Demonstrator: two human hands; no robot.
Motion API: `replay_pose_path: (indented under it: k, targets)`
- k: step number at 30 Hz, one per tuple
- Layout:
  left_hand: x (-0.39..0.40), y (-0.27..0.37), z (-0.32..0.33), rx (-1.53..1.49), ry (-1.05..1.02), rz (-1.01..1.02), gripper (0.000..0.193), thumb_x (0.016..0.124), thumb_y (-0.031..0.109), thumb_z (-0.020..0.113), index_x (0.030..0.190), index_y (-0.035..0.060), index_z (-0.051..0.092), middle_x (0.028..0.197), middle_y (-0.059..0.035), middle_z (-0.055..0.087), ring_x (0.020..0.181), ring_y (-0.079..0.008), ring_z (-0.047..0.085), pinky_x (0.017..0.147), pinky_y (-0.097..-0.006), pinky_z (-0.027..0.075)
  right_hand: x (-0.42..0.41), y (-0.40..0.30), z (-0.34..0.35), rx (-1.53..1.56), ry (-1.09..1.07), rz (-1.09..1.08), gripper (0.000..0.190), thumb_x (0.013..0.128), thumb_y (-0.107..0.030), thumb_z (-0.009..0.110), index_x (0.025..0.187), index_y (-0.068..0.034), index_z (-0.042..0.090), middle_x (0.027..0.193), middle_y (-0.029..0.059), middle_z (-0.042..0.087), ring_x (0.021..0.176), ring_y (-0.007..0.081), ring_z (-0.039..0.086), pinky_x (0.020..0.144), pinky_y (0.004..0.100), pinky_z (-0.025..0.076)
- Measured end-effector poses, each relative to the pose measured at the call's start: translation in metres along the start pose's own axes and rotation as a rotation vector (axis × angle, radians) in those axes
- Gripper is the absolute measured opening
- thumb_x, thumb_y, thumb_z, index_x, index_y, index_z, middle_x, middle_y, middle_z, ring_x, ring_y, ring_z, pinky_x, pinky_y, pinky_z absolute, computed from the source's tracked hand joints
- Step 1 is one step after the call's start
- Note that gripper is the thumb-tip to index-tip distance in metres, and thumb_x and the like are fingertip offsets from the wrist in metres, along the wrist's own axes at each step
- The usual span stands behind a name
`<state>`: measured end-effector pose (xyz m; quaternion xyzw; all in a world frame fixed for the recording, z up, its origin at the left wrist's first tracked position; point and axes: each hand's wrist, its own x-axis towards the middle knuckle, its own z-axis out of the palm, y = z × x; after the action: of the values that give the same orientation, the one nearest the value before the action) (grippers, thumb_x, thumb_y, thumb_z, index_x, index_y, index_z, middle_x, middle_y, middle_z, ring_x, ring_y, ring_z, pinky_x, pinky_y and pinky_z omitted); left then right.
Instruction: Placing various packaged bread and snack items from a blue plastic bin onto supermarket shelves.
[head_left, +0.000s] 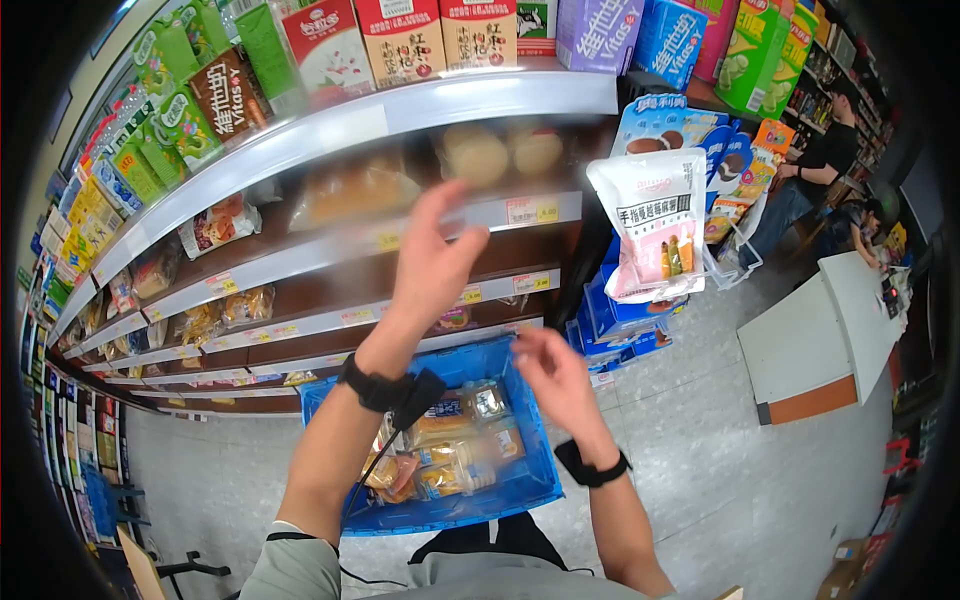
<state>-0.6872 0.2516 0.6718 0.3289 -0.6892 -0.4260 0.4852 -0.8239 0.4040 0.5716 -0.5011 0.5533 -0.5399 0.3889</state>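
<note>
My left hand (439, 255) is raised before the bread shelf, its fingers apart and nothing in them. Behind it, on the upper bread shelf, sit a clear-wrapped bread loaf (360, 191) and round packaged buns (476, 156), blurred. Lower down, my right hand (553, 375) hovers over the right rim of a blue plastic crate (536, 457); its fingers are loosely bent, with no item visible in them. Inside the crate lie several packaged breads (442, 431) in clear wrappers. Each wrist wears a black strap, and a black cable hangs from the left one.
Drink cartons (405, 45) stand along the top shelf. A hanging white snack pouch (652, 225) and blue snack boxes (630, 300) border the shelf's right end. A white counter (806, 337) stands farther right, with two people (829, 150) near it. Grey tile floor (675, 450) surrounds the crate.
</note>
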Motion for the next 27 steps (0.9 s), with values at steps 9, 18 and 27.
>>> replay_pose_path:
  k: [9,18,27]
  targets:
    - [0.039,0.02,0.004,-0.251,0.198,-0.199,0.075,0.083,0.013,0.06,0.143,-0.0112,0.022,0.143,-0.0238,0.032,0.119,-0.0255,0.049,0.091,-0.033,0.048,0.045,-0.074,0.007,0.081,0.0,-0.156,0.041,0.09,-0.004,0.057,0.13,-0.001,0.048,0.117,0.0119,0.06,0.097,0.0121,0.059,0.084,0.0255,0.049]
    - [0.062,0.007,-0.002,-0.434,0.143,-0.414,0.05,0.09,0.025,0.056,0.124,-0.0098,0.043,0.103,-0.014,0.056,0.084,-0.0221,0.063,0.075,-0.0346,0.055,0.003,-0.041,-0.002,0.069,-0.002,0.04,0.034,0.093,-0.007,0.053,0.127,-0.001,0.052,0.115,0.011,0.062,0.097,0.0151,0.062,0.082,0.0268,0.05]
    - [0.07,0.005,0.01,-0.292,-0.132,-0.618,0.03,0.093,0.03,0.056,0.093,0.0,0.053,0.081,-0.0116,0.061,0.063,-0.0206,0.063,0.055,-0.0333,0.057,-0.026,-0.038,-0.016,0.117,0.041,0.12,0.032,0.095,-0.011,0.053,0.126,-0.001,0.054,0.114,0.01,0.064,0.097,0.015,0.062,0.082,0.0272,0.051]
